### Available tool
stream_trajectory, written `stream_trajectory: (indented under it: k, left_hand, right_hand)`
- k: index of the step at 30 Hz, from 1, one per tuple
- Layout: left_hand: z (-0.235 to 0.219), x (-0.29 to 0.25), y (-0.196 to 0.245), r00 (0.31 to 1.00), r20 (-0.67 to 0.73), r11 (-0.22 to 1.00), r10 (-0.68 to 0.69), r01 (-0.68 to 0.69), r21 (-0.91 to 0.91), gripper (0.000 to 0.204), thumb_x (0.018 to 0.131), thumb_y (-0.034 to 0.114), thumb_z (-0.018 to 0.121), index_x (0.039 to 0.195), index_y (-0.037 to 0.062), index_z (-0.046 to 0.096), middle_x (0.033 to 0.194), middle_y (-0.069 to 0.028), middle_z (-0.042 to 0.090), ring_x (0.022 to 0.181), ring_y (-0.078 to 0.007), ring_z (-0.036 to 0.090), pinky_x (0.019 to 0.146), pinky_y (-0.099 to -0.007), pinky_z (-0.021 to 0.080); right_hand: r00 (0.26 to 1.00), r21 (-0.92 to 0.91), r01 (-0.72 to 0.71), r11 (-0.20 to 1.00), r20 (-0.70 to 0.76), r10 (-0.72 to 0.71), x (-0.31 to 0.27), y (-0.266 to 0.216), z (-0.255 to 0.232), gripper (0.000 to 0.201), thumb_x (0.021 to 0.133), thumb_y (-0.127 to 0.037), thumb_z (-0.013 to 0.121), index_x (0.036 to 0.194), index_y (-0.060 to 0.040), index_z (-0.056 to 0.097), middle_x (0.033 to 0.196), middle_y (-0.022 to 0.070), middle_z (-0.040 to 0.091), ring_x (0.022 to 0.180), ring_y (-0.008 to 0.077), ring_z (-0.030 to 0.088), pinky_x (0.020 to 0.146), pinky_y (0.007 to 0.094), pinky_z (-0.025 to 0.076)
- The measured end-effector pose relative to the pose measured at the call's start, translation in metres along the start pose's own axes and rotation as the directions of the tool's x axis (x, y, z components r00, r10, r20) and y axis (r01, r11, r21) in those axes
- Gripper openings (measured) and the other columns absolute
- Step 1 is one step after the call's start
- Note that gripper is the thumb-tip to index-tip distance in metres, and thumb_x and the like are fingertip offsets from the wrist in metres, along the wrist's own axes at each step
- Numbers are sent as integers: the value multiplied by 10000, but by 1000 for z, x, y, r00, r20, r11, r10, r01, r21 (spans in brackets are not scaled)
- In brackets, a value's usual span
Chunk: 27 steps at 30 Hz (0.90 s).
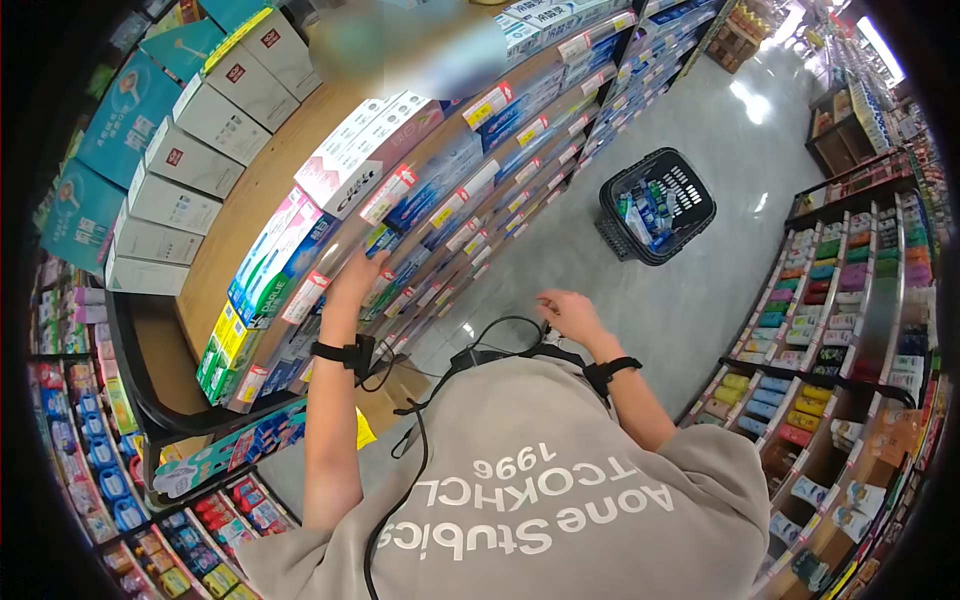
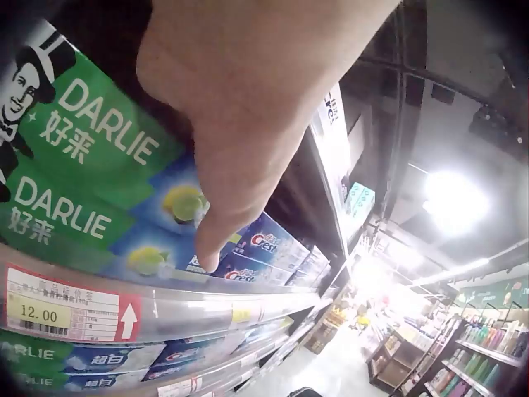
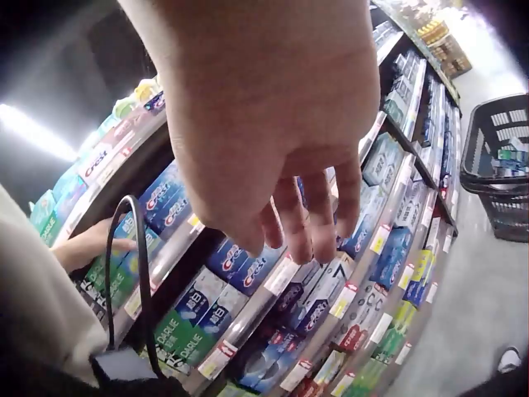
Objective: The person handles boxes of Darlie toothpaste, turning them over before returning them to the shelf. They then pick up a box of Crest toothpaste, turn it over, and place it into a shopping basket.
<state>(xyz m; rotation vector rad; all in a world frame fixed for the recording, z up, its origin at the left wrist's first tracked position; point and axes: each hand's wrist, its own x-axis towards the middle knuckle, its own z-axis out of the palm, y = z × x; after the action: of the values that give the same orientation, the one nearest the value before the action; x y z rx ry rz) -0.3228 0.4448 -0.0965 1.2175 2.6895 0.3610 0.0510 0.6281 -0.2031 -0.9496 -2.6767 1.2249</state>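
Note:
At the toothpaste shelf my left hand (image 1: 358,278) reaches in from the left. The left wrist view shows its thumb (image 2: 216,236) against the lemon-printed end of a green and blue Darlie toothpaste box (image 2: 99,219); the other fingers are hidden, so I cannot tell whether they grip it. Another Darlie box lies stacked on top. Crest boxes (image 2: 256,269) sit just to the right of the thumb. My right hand (image 1: 572,312) hangs in front of my body, its fingers loosely bent and holding nothing. In the right wrist view, shelved toothpaste overlaps behind those fingers (image 3: 318,236).
A black shopping basket (image 1: 685,185) holding several packages stands on the grey floor (image 1: 560,250) by the shelf. Price tags (image 2: 50,310) line the shelf edges. White boxes (image 1: 215,120) stand on the wooden shelf top. Across the aisle is another stocked shelf (image 1: 800,300). A black cable (image 3: 140,273) loops near my body.

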Motion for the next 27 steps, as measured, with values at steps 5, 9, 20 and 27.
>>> stream_trajectory:
  k: [5, 9, 20, 27]
  left_hand:
    - [9, 12, -5, 991, 86, 987, -107, 117, -110, 789, 899, 400, 755, 1483, -34, 450, 1495, -287, 505, 1408, -429, 458, 1163, -450, 363]
    - [4, 9, 4, 991, 51, 991, -124, 126, -45, 818, 882, 380, 774, 1488, -51, 433, 1510, -278, 495, 1429, -402, 448, 1175, -429, 346]
    - [8, 1, 6, 995, -34, 987, -92, 96, 130, 840, 864, 430, 783, 1477, -37, 449, 1433, -285, 557, 1367, -445, 495, 1141, -461, 390]
    - [1, -72, 152, 999, -31, 896, 41, -23, 444, 957, 847, 386, 787, 1607, 59, 305, 1640, -230, 319, 1475, -404, 368, 1177, -613, 287]
  right_hand:
    - [1000, 20, -10, 1000, -6, 10, 6, 46, -25, 246, 931, -241, 667, 1126, -102, 722, 1002, 104, 762, 929, 324, 721, 820, 436, 570]
    - [1000, 17, 21, 1000, 23, -21, 18, 71, -43, 243, 930, -233, 670, 1127, -99, 719, 992, 106, 762, 922, 323, 722, 817, 437, 570]
    - [993, 51, 71, 996, 90, -75, 41, 131, -97, 263, 933, -235, 682, 1143, -82, 724, 979, 125, 765, 898, 319, 732, 812, 422, 572]
    - [993, 99, -107, 989, 51, 103, 26, 179, -108, 295, 926, -257, 667, 1171, -101, 720, 1015, 146, 756, 953, 354, 713, 843, 470, 562]
